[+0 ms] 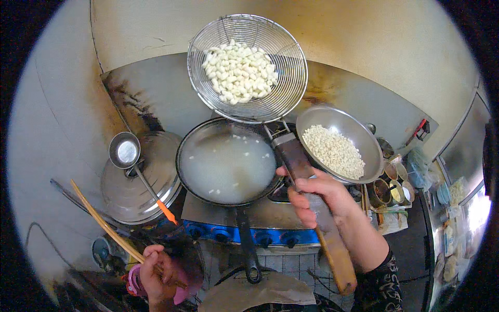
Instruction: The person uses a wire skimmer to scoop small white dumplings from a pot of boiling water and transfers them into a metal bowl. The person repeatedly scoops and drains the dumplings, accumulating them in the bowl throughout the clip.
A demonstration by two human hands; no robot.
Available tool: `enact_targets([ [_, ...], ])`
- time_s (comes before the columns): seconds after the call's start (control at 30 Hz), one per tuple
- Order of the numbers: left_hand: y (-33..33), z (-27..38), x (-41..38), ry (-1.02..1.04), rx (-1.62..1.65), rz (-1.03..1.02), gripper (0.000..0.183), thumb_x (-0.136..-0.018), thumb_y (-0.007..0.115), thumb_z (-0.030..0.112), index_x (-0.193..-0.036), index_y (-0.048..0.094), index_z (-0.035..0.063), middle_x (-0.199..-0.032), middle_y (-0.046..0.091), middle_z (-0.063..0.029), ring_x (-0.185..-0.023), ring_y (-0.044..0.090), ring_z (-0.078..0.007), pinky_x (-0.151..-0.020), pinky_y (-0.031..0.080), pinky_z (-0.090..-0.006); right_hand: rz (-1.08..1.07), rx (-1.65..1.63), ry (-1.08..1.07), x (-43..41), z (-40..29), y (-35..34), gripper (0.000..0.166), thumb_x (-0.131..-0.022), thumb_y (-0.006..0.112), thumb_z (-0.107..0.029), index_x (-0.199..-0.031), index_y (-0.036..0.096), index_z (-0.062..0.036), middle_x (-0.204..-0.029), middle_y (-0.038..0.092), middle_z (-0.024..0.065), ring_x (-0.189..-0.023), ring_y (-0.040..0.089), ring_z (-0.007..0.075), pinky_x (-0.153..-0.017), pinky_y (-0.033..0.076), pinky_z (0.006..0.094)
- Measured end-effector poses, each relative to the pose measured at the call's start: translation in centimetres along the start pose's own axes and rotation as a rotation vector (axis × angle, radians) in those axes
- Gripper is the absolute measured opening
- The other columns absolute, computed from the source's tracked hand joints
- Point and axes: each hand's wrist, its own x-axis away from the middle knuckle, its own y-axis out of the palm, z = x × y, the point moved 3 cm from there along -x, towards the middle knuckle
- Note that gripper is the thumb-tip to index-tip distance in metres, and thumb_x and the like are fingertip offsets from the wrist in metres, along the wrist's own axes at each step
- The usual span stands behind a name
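My right hand [323, 199] grips the wooden handle of a wire strainer [290, 91], held tilted above the far rim of a black frying pan. Plump white pieces [239, 74], perhaps dough, lie in the strainer's basket. Cloudy liquid with a few white bits floating in it fills the frying pan [228, 163], whose handle points towards me. At the lower left, my left hand [158, 271] is closed around long wooden cooking chopsticks [105, 228], tips pointing up and away. Right of the pan, a steel bowl [370, 163] holds many smaller pale pieces [333, 150].
A steel ladle [124, 150] with an orange handle end rests on a lidded pot [117, 199] at the left. Blue-fronted stove knobs [222, 234] sit below the pan. Seasoning containers [382, 191] stand at the right. A pink container [181, 288] is beside my left hand.
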Motion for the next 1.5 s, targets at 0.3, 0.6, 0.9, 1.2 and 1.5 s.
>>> enact_targets([
  [0.3, 0.0, 0.4, -0.5, 0.12, -0.126, -0.035, 0.019, -0.083, 0.048, 0.021, -0.091, 0.048, 0.0039, -0.049, 0.032, 0.0045, -0.035, 0.024, -0.0051, -0.033, 0.015, -0.0205, 0.149, 0.046, 0.285, -0.2, 5.1, -3.8, 0.039, -0.08, 0.053, -0.018, -0.115, 0.04, -0.0084, -0.064, 0.041, -0.0002, -0.047, 0.041, 0.0099, -0.038, 0.033, 0.0234],
  [0.6, 0.2, -0.5, -1.3, 0.073, -0.116, -0.04, 0.02, -0.084, 0.046, 0.022, -0.09, 0.049, 0.0029, -0.051, 0.034, 0.0042, -0.035, 0.023, -0.0049, -0.034, 0.015, -0.0192, 0.412, 0.208, -0.119, 5.7, -3.3, -7.7, 0.036, -0.078, 0.054, -0.016, -0.109, 0.04, -0.0037, -0.061, 0.045, 0.0019, -0.044, 0.044, 0.0123, -0.038, 0.038, 0.0273],
  [0.9, 0.9, -0.9, -0.7, -0.009, -0.047, -0.049, 0.018, -0.084, 0.042, 0.021, -0.091, 0.049, 0.0054, -0.047, 0.034, 0.0008, -0.03, 0.022, -0.0064, -0.027, 0.017, -0.0212, 1.391, 1.751, -0.033, 12.1, -4.3, -19.7, 0.044, -0.072, 0.05, -0.012, -0.114, 0.039, -0.0075, -0.076, 0.058, 0.0251, -0.074, 0.056, 0.0419, -0.067, 0.042, 0.0495],
  [1.2, 1.9, -0.3, -0.7, -0.051, -0.059, -0.063, 0.016, -0.082, 0.045, 0.021, -0.089, 0.05, 0.0068, -0.047, 0.036, -0.0014, -0.03, 0.021, -0.0067, -0.028, 0.017, -0.0204, 1.291, 1.525, -0.293, 13.8, -5.2, -22.0, 0.035, -0.074, 0.053, -0.017, -0.105, 0.047, -0.0016, -0.079, 0.059, 0.0162, -0.072, 0.058, 0.0309, -0.067, 0.044, 0.0391],
  [1.5, 1.1, -0.2, -0.4, -0.051, -0.031, -0.018, 0.017, -0.083, 0.045, 0.021, -0.091, 0.049, 0.0065, -0.049, 0.038, -0.0018, -0.032, 0.022, -0.0069, -0.029, 0.018, -0.0205, 0.817, 0.915, -0.179, 5.7, -4.8, -11.9, 0.014, -0.077, 0.051, -0.011, -0.088, 0.044, -0.0049, -0.054, 0.045, 0.004, -0.036, 0.043, 0.0131, -0.032, 0.035, 0.0254],
])
